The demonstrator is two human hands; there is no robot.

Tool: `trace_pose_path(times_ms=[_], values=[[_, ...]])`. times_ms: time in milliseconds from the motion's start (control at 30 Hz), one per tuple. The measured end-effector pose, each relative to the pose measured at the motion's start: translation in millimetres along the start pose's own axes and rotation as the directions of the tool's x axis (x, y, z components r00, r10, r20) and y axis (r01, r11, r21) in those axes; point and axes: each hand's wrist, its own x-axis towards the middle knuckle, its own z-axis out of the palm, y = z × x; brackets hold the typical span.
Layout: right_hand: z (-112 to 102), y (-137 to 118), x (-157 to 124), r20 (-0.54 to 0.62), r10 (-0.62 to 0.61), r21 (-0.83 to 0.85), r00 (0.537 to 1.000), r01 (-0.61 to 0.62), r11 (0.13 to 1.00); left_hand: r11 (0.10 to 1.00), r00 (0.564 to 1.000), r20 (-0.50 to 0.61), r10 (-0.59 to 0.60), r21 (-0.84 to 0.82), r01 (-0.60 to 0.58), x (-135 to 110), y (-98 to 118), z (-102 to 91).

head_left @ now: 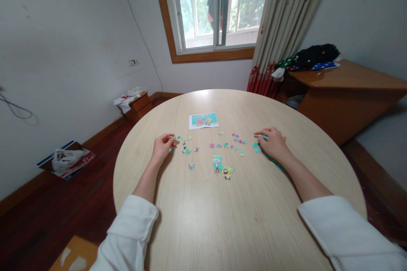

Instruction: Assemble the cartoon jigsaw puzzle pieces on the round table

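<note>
My left hand (pixel 163 146) is at the left of the scattered jigsaw pieces, its thumb and forefinger pinched together on a small puzzle piece (pixel 174 137). More pieces lie under and beside those fingers. On the other side, my right hand (pixel 272 142) rests low over teal puzzle pieces (pixel 257 147), fingers stretched out and partly apart. Some teal pieces show between and beneath the fingers, and the palm hides others. Between the hands sits a joined section (pixel 217 164) with a grey-green cartoon figure, touching a yellow sponge figure (pixel 227 171). Pink and teal pieces (pixel 212 145) are spread above it.
A printed reference picture (pixel 204 120) lies flat beyond the pieces on the round wooden table (pixel 241 224). A wooden desk (pixel 352 78) with dark cloths stands at the right by the curtain (pixel 286 21). A person (pixel 214 2) shows through the window.
</note>
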Motion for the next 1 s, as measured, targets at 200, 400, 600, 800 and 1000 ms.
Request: trace_pose_path(times_ms=[200, 400, 600, 800, 1000], values=[[-0.4, -1.3, 0.0, 0.007, 0.008, -0.008, 1.0, -0.008, 1.0, 1.0, 1.0, -0.01, -0.01, -0.002, 0.01, 0.6, -1.8, -0.9], [-1.3, -2.3, -0.6, 0.002, 0.011, 0.0, 1.0, -0.011, 1.0, 1.0, 1.0, -0.005, -0.026, -0.011, 0.026, 1.3, -3.3, -1.5], [-2.8, -3.9, -1.0, 0.022, 0.025, -0.014, 0.999, -0.025, 1.0, 1.0, 1.0, -0.003, -0.027, -0.015, 0.027, 2.4, -5.6, -1.2], [-0.9, -1.7, 0.1, 0.019, 0.013, -0.015, 1.0, -0.013, 1.0, 0.999, 1.0, -0.011, -0.025, -0.037, 0.024, 2.3, -6.1, -1.2], [0.6, -0.5, 0.8, 0.009, 0.018, -0.006, 1.0, -0.018, 1.0, 0.998, 1.0, -0.008, -0.021, -0.055, 0.02, 1.3, -3.3, 0.0]])
